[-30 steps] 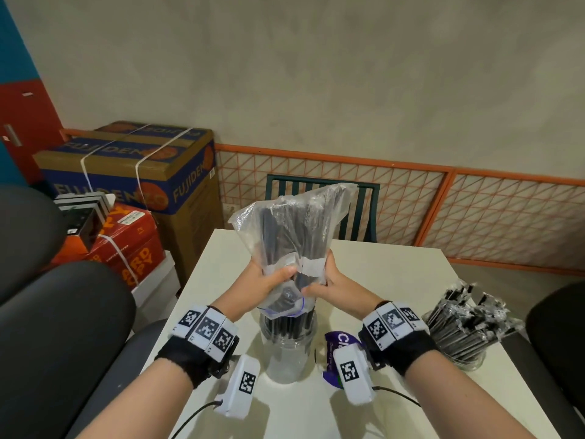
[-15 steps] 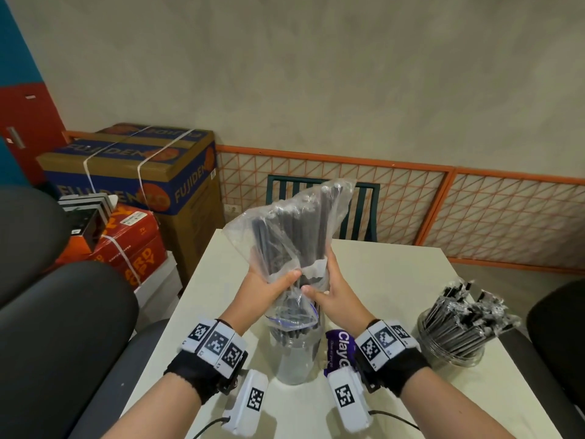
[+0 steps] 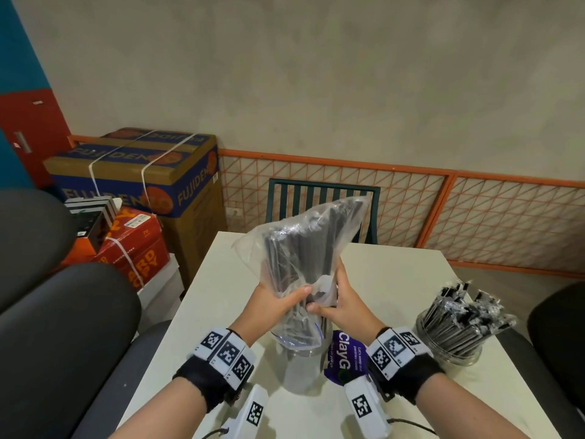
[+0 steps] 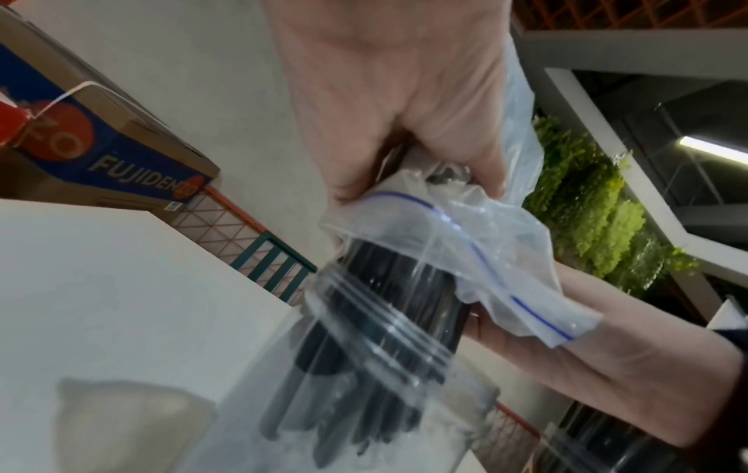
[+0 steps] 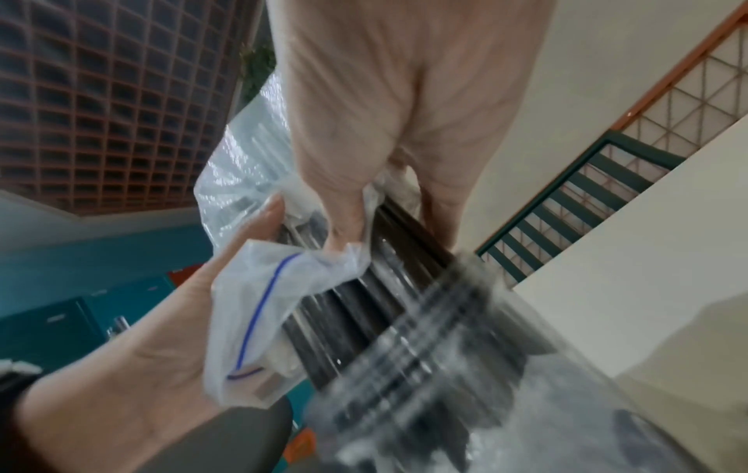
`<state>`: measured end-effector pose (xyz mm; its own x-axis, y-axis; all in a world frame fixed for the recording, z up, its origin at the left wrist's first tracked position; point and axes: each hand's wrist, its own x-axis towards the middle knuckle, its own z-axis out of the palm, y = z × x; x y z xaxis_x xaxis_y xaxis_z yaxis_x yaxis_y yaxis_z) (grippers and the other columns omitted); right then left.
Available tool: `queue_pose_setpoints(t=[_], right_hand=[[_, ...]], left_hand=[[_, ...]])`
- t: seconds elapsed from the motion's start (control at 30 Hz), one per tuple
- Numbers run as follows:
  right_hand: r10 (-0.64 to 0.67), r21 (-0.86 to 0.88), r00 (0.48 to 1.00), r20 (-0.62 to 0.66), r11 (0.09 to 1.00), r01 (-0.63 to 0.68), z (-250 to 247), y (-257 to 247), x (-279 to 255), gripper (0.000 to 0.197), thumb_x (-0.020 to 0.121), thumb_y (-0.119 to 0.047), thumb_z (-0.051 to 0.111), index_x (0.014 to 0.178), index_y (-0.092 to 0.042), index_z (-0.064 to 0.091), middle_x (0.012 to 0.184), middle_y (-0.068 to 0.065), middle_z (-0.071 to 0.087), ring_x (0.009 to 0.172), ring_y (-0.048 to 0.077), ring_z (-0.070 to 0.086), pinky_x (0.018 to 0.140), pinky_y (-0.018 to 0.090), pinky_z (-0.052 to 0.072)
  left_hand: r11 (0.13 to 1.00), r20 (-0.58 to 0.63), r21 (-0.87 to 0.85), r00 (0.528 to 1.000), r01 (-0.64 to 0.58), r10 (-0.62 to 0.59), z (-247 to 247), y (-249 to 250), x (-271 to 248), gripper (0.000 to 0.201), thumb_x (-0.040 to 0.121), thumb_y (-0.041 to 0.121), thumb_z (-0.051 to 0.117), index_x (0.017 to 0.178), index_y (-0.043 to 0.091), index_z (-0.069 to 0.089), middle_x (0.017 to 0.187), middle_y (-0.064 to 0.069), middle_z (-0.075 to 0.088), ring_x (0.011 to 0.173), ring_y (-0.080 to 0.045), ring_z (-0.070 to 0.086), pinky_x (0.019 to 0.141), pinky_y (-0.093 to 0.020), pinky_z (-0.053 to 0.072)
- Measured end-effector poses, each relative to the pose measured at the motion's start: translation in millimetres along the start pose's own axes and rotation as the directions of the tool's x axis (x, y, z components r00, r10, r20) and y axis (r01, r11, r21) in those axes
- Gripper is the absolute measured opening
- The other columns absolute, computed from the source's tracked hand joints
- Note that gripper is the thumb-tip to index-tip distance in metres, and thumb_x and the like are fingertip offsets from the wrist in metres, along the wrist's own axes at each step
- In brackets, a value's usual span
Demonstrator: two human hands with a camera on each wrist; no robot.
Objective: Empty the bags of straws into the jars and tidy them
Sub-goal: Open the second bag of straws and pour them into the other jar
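Observation:
A clear zip bag [image 3: 300, 245] full of black straws [image 3: 319, 248] stands mouth-down over a clear jar [image 3: 300, 372] on the white table [image 3: 395, 280]. My left hand [image 3: 281, 304] grips the bag's lower part from the left, and my right hand [image 3: 335, 299] grips it from the right. The bag's blue-lined mouth [image 4: 477, 252] hangs just above the jar's threaded rim [image 4: 388, 323]. Black straws [image 4: 364, 368] reach from the bag down into the jar [image 5: 465, 352]. A second jar [image 3: 456, 337], at the right of the table, is packed with wrapped black straws.
A purple packet [image 3: 343, 356] lies beside the middle jar. A green chair back [image 3: 319, 201] stands behind the table. Cardboard boxes [image 3: 142, 172] are stacked at the left. Dark chairs [image 3: 63, 312] flank the table on both sides.
Both hands have lifted the bag a little, and its top leans more to the right. More straws have slid down into the jar.

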<state>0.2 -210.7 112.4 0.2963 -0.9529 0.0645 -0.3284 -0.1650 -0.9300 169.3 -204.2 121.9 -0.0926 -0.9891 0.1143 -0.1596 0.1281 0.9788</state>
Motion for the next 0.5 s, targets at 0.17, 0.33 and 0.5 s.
queue_pose_setpoints(t=[0.17,0.33,0.5], right_hand=[[0.018,0.057,0.999,-0.028,0.998,-0.017,9,0,-11,0.105,0.075,-0.005,0.073,0.147,-0.033,0.002,0.146,-0.004,0.039,0.133,0.012,0.044,0.111,0.040,0.038],[-0.032,0.088,0.999,0.016,0.996,0.031,-2,-23,-8,0.109,0.073,-0.006,0.076,0.147,-0.028,0.000,0.143,-0.009,0.038,0.123,-0.010,0.046,0.098,0.013,0.044],[-0.004,0.077,0.981,0.196,0.997,-0.011,-22,-47,-9,0.110,0.068,-0.014,0.082,0.143,-0.036,0.004,0.146,-0.008,0.035,0.125,-0.002,0.046,0.102,0.015,0.041]], left_hand=[[0.999,0.033,0.010,0.998,0.050,-0.050,2,-4,-3,0.059,0.075,0.027,0.077,0.123,0.033,0.044,0.111,0.016,0.060,0.101,0.011,0.058,0.080,-0.002,0.042],[1.000,0.100,0.015,0.995,0.006,-0.008,-7,8,0,0.094,0.065,0.042,0.081,0.142,0.024,0.029,0.128,0.010,0.056,0.116,0.003,0.055,0.090,-0.006,0.044],[0.999,0.204,0.034,0.979,-0.012,0.005,-19,33,-6,0.088,0.068,0.034,0.081,0.136,0.035,0.024,0.120,0.021,0.052,0.115,0.002,0.053,0.085,-0.005,0.043]])
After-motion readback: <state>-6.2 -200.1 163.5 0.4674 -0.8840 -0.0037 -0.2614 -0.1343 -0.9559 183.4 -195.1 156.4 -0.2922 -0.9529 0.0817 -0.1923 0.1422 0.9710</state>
